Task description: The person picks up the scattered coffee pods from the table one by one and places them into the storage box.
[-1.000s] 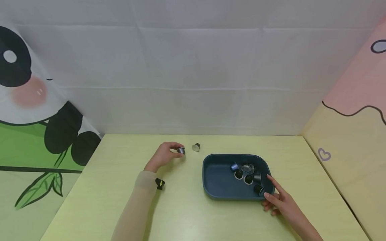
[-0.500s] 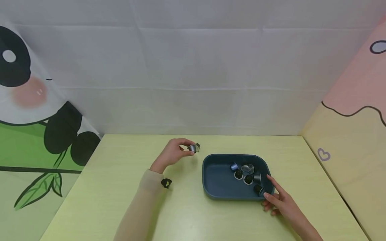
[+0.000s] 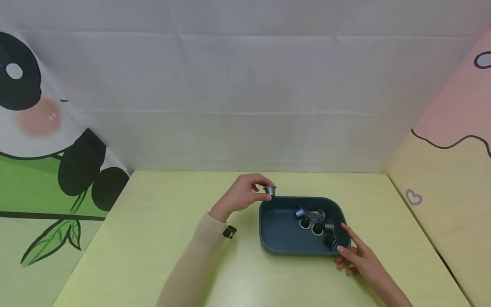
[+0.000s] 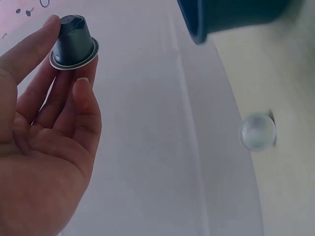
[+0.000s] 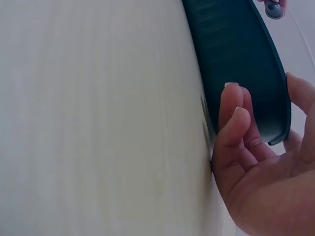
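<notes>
My left hand (image 3: 243,194) pinches a silver-blue coffee capsule (image 3: 270,190) between thumb and fingers, over the back left corner of the dark blue tray (image 3: 280,243). In the left wrist view this capsule (image 4: 73,44) has its wide rim toward the fingers. A second capsule (image 4: 258,132) lies on the table, pale lid showing; the left hand hides it in the head view. At the tray's front right corner, my right hand (image 3: 360,256) holds the rim, other fingers curled against the outer wall (image 5: 246,64). Several capsules (image 3: 317,229) lie in the tray's right half, some tipped over.
The pale yellow table (image 3: 161,221) ends at a white cloth backdrop (image 3: 245,140) behind. A yellow and pink panel (image 3: 441,204) rises along the right edge, and a printed cartoon panel (image 3: 50,179) stands at the left.
My left hand has carried the capsule rightward, past the one on the table, to the tray's back left corner. The right hand and the tray stay in place.
</notes>
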`<state>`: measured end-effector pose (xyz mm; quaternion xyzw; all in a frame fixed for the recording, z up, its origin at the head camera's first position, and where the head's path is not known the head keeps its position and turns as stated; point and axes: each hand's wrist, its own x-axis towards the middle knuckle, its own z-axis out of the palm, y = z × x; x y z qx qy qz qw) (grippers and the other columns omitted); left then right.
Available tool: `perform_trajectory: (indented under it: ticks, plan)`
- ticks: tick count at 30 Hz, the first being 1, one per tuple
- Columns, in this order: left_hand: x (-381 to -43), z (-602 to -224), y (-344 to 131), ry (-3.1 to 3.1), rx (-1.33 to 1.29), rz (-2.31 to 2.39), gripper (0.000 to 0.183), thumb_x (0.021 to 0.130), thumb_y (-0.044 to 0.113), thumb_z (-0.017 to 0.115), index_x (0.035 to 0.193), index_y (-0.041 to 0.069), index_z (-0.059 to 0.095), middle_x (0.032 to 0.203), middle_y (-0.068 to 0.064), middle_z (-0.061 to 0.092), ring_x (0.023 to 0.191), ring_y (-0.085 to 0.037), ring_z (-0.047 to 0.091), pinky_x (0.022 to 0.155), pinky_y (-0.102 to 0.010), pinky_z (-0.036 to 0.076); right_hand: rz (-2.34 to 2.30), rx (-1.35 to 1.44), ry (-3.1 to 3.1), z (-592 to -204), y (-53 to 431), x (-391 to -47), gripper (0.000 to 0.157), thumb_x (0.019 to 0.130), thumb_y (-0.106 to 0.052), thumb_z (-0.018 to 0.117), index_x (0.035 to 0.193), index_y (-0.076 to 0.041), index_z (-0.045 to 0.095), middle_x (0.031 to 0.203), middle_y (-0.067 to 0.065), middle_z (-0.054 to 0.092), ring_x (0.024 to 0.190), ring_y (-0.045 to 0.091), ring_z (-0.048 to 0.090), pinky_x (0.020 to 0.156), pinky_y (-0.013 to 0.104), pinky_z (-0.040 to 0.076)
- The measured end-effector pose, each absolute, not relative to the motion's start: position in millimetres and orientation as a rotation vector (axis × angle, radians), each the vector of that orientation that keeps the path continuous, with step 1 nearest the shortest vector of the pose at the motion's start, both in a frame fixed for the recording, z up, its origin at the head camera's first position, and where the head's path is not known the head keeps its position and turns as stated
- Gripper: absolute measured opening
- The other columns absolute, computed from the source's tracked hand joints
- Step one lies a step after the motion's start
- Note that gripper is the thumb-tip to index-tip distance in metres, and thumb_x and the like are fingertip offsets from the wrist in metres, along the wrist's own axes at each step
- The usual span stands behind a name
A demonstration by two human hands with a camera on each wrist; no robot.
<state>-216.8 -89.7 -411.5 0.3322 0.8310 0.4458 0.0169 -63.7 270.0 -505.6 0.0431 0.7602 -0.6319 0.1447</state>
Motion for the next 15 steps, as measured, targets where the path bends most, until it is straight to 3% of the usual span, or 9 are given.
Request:
perform_trajectory:
  ticks: [15]
  plan:
    - [-205.1, -410.1, -12.8, 2.423, 1.136, 1.325, 0.03, 0.086, 0.018, 0.08, 0.115, 0.016, 0.072, 0.107, 0.009, 0.066, 0.097, 0.0, 0.059, 0.075, -0.017, 0.051, -1.821, 0.143, 2.21, -505.3, 267.7, -63.2, 0.073, 0.103, -0.02, 0.058, 0.161, -0.025, 0.013, 0.086, 0.017, 0.069, 0.072, 0.023, 0.07, 0.058, 0.032, 0.054]
